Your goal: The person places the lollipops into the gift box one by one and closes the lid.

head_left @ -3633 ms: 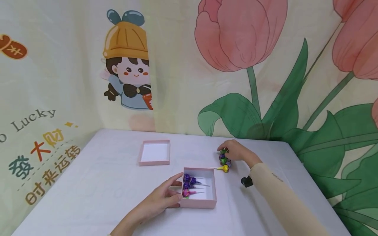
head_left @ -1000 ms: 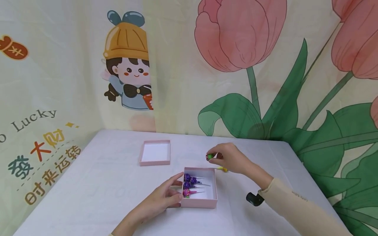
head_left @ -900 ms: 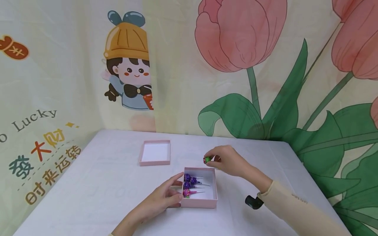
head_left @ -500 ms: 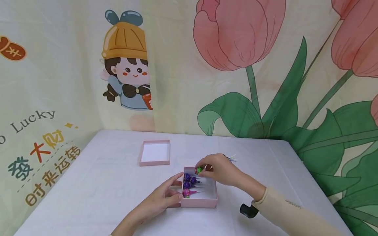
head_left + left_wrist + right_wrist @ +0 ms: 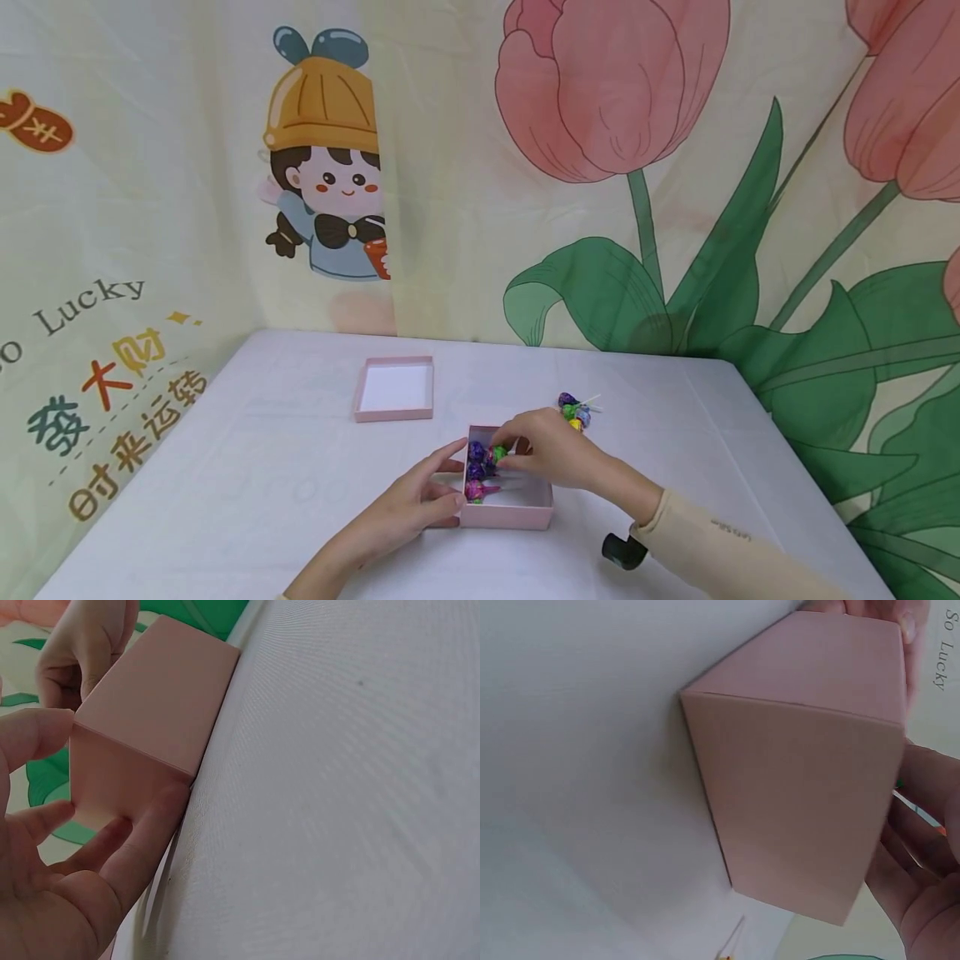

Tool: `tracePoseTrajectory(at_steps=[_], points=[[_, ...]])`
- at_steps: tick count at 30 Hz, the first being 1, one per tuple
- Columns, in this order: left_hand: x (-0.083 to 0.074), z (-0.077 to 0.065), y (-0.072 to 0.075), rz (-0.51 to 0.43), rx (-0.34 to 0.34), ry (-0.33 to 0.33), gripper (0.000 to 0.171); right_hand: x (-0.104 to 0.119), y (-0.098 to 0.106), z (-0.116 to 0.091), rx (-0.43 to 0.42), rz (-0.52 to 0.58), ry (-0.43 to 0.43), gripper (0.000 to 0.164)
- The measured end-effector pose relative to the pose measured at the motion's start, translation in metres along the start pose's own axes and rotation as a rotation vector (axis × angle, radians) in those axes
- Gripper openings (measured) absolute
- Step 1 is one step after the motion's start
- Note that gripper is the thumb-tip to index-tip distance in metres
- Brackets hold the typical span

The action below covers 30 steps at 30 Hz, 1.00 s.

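Observation:
A pink open box [image 5: 506, 518] stands on the white table, with purple lollipops [image 5: 476, 471] and a pink lollipop [image 5: 475, 490] along its left side. My right hand [image 5: 551, 446] reaches over the right part of the box and pinches a green lollipop [image 5: 499, 454] beside the purple ones; its stick is hidden by the hand. My left hand [image 5: 408, 504] rests against the box's left wall. In the left wrist view, its spread fingers [image 5: 142, 847] press on that wall and the thumb touches the top corner.
A shallow pink lid [image 5: 393, 417] lies behind and left of the box. Several more lollipops [image 5: 574, 410] in purple, green and yellow lie bunched at the back right. A black wrist camera [image 5: 624, 550] hangs under the right sleeve. A printed cloth [image 5: 450, 250] hangs behind the table.
My right hand has taken the green lollipop from the bunch at the back right and carried it left and down into the box. The left hand and box have stayed put.

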<state>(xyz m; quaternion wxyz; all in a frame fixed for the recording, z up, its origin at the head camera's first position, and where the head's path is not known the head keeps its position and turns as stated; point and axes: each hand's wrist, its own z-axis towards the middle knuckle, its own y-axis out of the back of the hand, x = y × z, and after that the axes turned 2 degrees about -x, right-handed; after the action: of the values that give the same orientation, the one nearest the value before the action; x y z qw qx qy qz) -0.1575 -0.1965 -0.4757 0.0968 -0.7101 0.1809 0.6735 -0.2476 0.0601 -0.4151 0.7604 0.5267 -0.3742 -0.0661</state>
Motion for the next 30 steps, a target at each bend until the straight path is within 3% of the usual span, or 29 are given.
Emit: tracePoseTrajectory(at_steps=[10, 30], points=[[0.0, 0.0, 0.0, -0.018, 0.002, 0.001, 0.078, -0.001, -0.012, 0.0, 0.063, -0.008, -0.025, 0.02], [-0.001, -0.002, -0.001, -0.038, 0.022, -0.011, 0.079, -0.005, -0.023, 0.003, 0.079, -0.05, -0.013, 0.016]])
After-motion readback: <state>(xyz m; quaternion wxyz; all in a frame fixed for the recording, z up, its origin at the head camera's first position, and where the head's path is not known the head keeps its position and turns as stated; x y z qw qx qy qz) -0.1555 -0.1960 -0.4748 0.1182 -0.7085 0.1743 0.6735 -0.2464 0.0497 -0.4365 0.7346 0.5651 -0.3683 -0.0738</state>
